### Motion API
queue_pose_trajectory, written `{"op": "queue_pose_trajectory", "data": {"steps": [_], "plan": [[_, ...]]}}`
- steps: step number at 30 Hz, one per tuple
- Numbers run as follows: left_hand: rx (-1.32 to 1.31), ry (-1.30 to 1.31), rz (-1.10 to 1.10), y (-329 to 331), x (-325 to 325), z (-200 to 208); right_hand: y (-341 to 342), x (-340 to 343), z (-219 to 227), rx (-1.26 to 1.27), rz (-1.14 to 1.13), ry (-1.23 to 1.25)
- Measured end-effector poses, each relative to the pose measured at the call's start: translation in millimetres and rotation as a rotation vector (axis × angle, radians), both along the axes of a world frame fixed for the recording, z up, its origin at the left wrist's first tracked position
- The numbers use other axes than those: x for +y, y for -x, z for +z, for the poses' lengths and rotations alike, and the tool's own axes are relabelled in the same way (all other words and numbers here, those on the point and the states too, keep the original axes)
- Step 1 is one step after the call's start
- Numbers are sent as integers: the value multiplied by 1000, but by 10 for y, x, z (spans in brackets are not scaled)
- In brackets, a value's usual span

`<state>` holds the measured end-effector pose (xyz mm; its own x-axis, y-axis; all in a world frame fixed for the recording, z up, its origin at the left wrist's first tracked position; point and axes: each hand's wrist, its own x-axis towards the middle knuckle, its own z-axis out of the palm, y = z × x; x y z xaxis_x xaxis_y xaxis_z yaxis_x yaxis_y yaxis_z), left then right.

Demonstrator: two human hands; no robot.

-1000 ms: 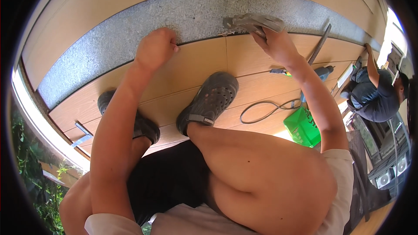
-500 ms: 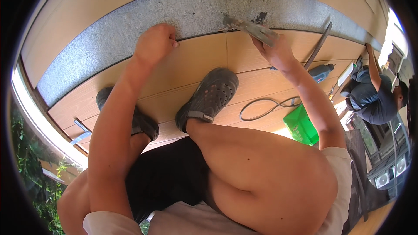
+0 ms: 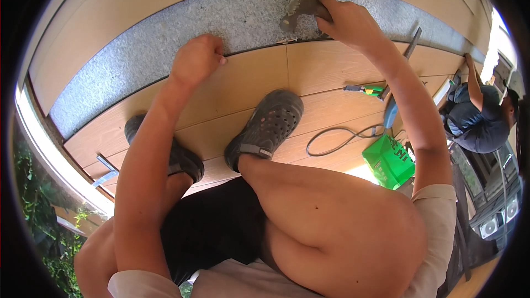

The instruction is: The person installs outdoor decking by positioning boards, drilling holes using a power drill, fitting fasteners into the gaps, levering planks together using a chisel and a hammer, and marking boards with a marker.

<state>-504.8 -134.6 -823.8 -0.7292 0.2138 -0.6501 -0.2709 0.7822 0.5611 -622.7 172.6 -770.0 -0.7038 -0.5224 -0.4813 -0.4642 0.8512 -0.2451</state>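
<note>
Right hand (image 3: 348, 19), at one o'clock, grips a grey metal, dark-handled claw hammer (image 3: 301, 4) (head blurred) between twelve and one above the speckled grey strip (image 3: 165, 36), while the left hand (image 3: 196, 59), between ten and eleven, curls closed beside tan wood-grain planks (image 3: 326, 63), contents impossible to tell.

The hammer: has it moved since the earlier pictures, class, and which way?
Yes. Judged against the edge of the brown planks, most of the hammer has shifted up the picture, away from that edge.
</note>
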Motion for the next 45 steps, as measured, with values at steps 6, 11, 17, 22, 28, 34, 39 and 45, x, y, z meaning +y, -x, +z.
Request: {"op": "queue_pose_trajectory", "data": {"steps": [6, 11, 17, 22, 28, 34, 39, 45], "plan": [[92, -36, -15, -76, -65, -87, 86, -232, -100, -98, 265, -67], [103, -32, 6, -100, -59, -83, 193, -397, -93, -72, 294, -51], [58, -43, 13, -76, -67, -76, 300, -424, -118, -87, 359, -38], [145, -40, -14, -90, -58, -107, 284, -395, -105, -117, 348, -109], [161, -24, -35, -94, -63, -88, 257, -348, -147, -50, 346, -50], [121, -19, -37, -111, -52, -110, 261, -271, -218, -21, 236, 73], [41, -19, -10, -73, -63, -94, 223, -263, -186, 24, 326, 11], [110, -54, -18, -97, -77, -130, 294, -285, -116, -24, 422, -94]]}}
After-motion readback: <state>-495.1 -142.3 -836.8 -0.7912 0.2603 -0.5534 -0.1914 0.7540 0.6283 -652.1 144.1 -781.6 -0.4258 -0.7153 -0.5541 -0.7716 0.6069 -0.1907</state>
